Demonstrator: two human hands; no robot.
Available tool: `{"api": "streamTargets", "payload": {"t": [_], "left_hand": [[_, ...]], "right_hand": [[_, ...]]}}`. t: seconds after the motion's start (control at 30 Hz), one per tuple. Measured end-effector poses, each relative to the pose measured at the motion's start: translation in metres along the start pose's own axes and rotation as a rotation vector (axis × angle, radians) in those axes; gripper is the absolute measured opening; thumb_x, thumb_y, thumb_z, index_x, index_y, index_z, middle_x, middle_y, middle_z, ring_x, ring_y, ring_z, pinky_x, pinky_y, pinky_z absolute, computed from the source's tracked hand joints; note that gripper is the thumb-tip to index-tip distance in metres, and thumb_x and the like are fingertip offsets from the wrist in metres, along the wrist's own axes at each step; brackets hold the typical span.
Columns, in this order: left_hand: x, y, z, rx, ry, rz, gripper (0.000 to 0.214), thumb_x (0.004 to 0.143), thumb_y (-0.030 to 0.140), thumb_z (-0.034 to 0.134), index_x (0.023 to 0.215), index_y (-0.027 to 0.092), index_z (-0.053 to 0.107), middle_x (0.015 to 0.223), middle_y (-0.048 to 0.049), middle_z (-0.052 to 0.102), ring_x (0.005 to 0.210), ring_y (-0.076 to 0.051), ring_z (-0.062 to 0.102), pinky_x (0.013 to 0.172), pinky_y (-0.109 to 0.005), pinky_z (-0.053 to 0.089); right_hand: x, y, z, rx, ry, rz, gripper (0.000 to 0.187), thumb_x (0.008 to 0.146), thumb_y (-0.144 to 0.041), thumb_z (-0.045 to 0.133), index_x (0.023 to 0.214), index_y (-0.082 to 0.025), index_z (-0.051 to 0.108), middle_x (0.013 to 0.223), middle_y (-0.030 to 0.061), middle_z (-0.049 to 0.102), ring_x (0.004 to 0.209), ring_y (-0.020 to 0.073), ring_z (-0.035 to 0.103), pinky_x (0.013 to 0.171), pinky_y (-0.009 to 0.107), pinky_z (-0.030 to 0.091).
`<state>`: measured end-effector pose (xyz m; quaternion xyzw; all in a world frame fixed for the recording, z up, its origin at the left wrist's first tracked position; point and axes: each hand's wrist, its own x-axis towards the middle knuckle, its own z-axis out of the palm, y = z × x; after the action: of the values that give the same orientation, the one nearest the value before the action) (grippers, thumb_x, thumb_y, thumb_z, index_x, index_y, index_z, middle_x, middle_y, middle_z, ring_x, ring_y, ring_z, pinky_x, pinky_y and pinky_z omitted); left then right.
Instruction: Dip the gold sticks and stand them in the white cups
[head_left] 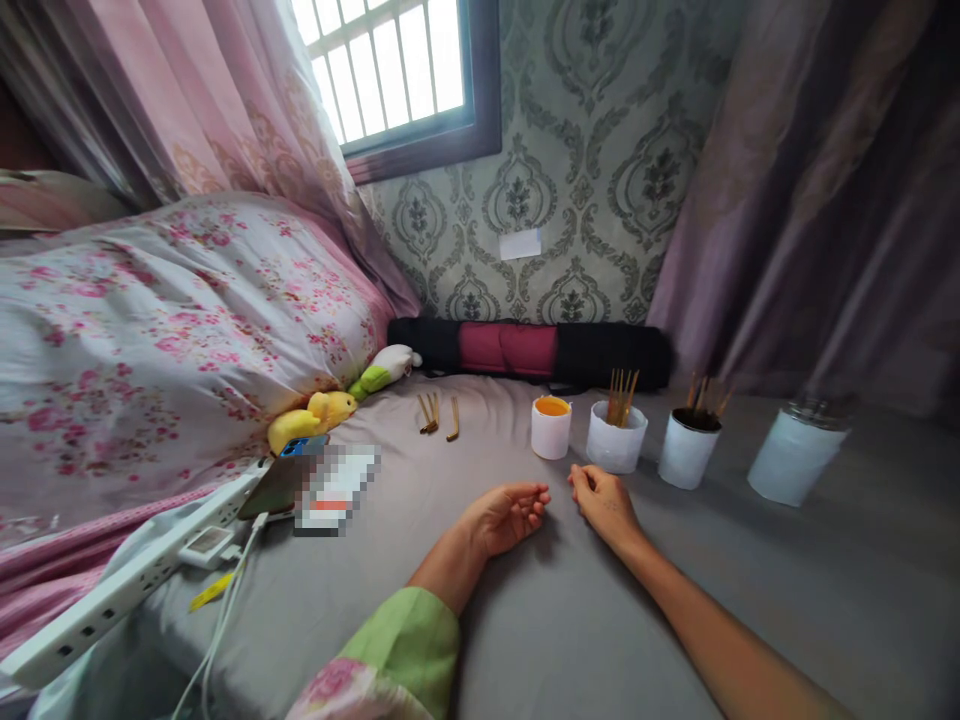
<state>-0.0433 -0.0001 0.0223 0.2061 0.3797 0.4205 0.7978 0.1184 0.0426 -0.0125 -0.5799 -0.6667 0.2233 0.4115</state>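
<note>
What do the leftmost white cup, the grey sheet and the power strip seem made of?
Leftmost white cup: perhaps paper-wrapped, matte white outside, orange inside; core unclear.
Grey sheet: likely cloth, matte, with soft wrinkles.
Power strip: probably hard plastic, smooth, straight-edged.

I counted four white containers (551, 438), one window (405, 75), one power strip (135, 578), one left hand (504, 518) and one right hand (604, 503)
</note>
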Motion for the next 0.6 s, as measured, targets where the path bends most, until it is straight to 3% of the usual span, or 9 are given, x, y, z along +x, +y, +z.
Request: {"api": "streamTargets", "payload": {"t": [0.33,0.43,0.5,0.6], "left_hand": [[0.022,0.065,-0.037,0.275,0.396,0.168,0.003,0.075,0.011,0.051,0.073,0.010,0.054,0.062,-0.0006,0.053,0.045,-0.003,0.046,0.042,-0.014,0.038],[0.022,0.079,-0.049,0.430,0.515,0.223,0.015,0.078,0.018,0.050,0.090,0.010,0.054,0.082,-0.0045,0.057,0.062,-0.008,0.054,0.056,-0.020,0.045],[0.020,0.087,-0.055,0.550,0.580,0.239,0.029,0.081,0.028,0.047,0.105,0.013,0.050,0.101,-0.0074,0.054,0.083,-0.015,0.055,0.070,-0.033,0.047],[0.019,0.098,-0.062,0.740,0.682,0.256,0.034,0.081,0.031,0.047,0.111,0.014,0.048,0.109,-0.0088,0.051,0.092,-0.018,0.052,0.076,-0.039,0.045]], "right_hand": [[-0.001,0.002,0.001,-0.007,0.018,-0.023,0.038,0.079,-0.040,0.033,0.069,-0.016,0.060,0.060,0.0050,0.062,0.050,0.0132,0.054,0.047,0.021,0.034],[-0.001,0.000,0.000,-0.008,0.013,-0.015,0.038,0.079,-0.039,0.033,0.069,-0.016,0.061,0.060,0.0050,0.062,0.050,0.0132,0.054,0.047,0.021,0.034],[-0.001,0.000,0.000,-0.014,0.008,-0.006,0.038,0.079,-0.039,0.033,0.069,-0.016,0.061,0.060,0.0053,0.062,0.050,0.0132,0.054,0.047,0.021,0.034],[-0.001,0.000,0.000,-0.024,0.006,0.000,0.037,0.079,-0.040,0.033,0.069,-0.016,0.061,0.061,0.0055,0.063,0.050,0.0132,0.053,0.046,0.021,0.033]]}}
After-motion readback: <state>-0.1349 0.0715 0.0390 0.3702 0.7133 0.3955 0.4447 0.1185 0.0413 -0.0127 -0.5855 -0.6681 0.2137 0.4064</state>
